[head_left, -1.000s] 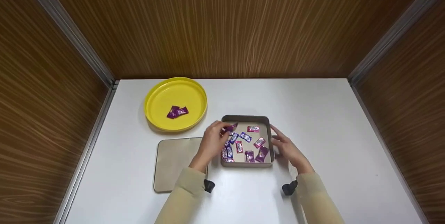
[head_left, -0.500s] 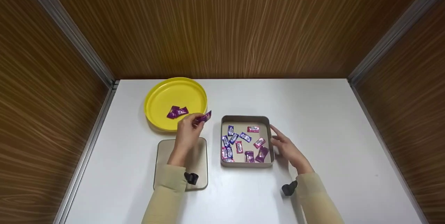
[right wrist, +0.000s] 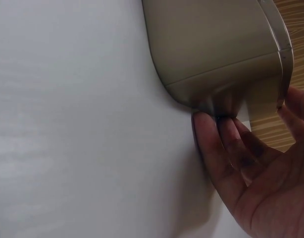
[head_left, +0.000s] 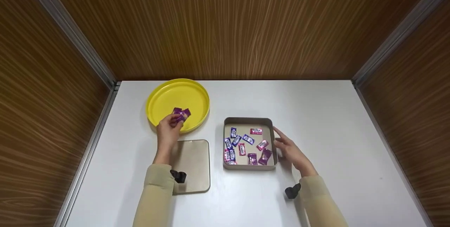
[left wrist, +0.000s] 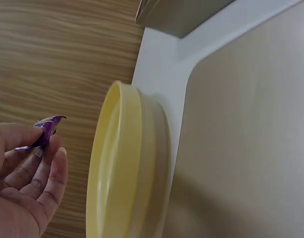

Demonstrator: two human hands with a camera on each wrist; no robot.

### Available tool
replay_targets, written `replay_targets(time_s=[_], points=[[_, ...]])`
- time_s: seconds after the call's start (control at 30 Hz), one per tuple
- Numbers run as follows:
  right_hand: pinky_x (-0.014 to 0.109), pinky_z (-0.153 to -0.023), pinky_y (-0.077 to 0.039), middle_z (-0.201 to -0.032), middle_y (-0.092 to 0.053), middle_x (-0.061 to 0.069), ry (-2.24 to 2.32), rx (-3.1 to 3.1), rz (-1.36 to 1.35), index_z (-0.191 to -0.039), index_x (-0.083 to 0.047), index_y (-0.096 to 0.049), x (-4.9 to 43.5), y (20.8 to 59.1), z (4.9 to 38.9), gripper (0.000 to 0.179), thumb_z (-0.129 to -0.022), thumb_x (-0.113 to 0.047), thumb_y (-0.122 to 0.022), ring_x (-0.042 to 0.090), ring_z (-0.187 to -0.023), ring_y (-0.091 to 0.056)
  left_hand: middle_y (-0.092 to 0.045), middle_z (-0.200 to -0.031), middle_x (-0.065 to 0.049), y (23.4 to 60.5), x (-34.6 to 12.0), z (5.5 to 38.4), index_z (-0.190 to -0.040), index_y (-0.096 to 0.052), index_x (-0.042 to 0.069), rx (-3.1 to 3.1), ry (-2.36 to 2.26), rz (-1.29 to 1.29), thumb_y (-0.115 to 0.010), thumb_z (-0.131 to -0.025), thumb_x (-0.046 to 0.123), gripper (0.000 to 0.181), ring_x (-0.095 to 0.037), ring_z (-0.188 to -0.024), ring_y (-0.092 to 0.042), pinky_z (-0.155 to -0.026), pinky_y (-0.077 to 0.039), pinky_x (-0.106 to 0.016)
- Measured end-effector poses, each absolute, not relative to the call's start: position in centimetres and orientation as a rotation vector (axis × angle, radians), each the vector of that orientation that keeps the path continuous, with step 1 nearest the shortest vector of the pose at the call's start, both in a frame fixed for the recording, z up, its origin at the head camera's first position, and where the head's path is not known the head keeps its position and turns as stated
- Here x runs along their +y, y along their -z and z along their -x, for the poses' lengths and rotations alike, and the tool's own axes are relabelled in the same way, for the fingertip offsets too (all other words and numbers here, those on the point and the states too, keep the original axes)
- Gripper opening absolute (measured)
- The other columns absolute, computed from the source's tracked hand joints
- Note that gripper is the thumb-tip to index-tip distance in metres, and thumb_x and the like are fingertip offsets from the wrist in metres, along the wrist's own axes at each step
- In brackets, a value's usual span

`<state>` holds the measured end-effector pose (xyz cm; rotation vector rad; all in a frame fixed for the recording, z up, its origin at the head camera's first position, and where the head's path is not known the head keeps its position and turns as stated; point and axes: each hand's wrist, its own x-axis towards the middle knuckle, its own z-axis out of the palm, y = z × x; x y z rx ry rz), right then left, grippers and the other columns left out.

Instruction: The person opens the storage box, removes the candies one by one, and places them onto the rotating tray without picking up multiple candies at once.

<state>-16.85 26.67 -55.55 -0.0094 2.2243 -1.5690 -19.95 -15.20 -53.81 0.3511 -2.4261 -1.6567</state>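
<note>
My left hand [head_left: 167,132] pinches a purple-wrapped candy [left wrist: 46,133] between thumb and fingers, above the near part of a round yellow tray [head_left: 179,95]. Beneath it, another purple candy [head_left: 177,110] on the tray is partly covered. My right hand [head_left: 291,151] touches the right outer wall of a square metal tin [head_left: 250,167], its fingers extended along the side. In the right wrist view, those fingertips [right wrist: 206,124] meet the tin's rounded corner. Inside the tin lie several small blue and pink candies [head_left: 249,139] and two larger purple candies [head_left: 265,156].
A flat metal lid [head_left: 193,167] lies left of the tin, partly under my left forearm. Everything stands on a white table [head_left: 316,114]. Wood-grain panels [head_left: 225,26] enclose its back and sides.
My left hand has lifted the purple candy out of the tin and carried it left to over the yellow tray. The right hand has stayed at the tin's side.
</note>
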Motion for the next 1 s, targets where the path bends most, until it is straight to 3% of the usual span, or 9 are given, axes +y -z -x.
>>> replay_targets(time_s=[0.27, 0.5, 0.7, 1.0], points=[[0.068, -0.110, -0.009, -0.146, -0.040, 0.027, 1.588, 2.248, -0.030, -0.157, -0.025, -0.025, 27.7, 59.2, 17.9, 0.057, -0.104, -0.025, -0.046, 0.049, -0.138, -0.028, -0.063, -0.111, -0.021, 55.2, -17.4, 21.0, -0.124, -0.060, -0.004, -2.440, 1.735, -0.555, -0.060, -0.096, 0.005, 0.029, -0.028, -0.097, -0.065, -0.081, -0.055, -0.031], [0.070, -0.104, -0.024, -0.147, -0.037, 0.026, 1.639, 2.192, -0.014, -0.157, -0.028, -0.023, 27.8, 59.5, 17.8, 0.058, -0.104, -0.026, -0.046, 0.049, -0.134, -0.034, -0.062, -0.112, -0.024, 56.0, -18.0, 21.8, -0.125, -0.059, -0.007, -2.482, 1.730, -0.612, -0.058, -0.096, 0.002, 0.030, -0.030, -0.096, -0.065, -0.080, -0.056, -0.030], [0.068, -0.103, -0.030, -0.147, -0.038, 0.026, 1.622, 2.212, -0.039, -0.157, -0.028, -0.025, 27.7, 59.5, 17.8, 0.057, -0.103, -0.024, -0.046, 0.049, -0.134, -0.035, -0.062, -0.113, -0.021, 55.8, -17.4, 22.8, -0.128, -0.057, -0.005, -2.613, 1.696, -0.607, -0.057, -0.098, 0.005, 0.031, -0.028, -0.099, -0.062, -0.085, -0.054, -0.034], [0.067, -0.110, -0.012, -0.142, -0.045, 0.026, 1.610, 2.225, -0.013, -0.157, -0.022, -0.023, 27.4, 58.7, 17.8, 0.057, -0.104, -0.021, -0.044, 0.047, -0.134, -0.036, -0.059, -0.122, -0.019, 56.0, -16.1, 23.8, -0.129, -0.058, -0.001, -2.700, 1.658, -0.610, -0.057, -0.098, 0.006, 0.032, -0.028, -0.108, -0.057, -0.092, -0.051, -0.036]])
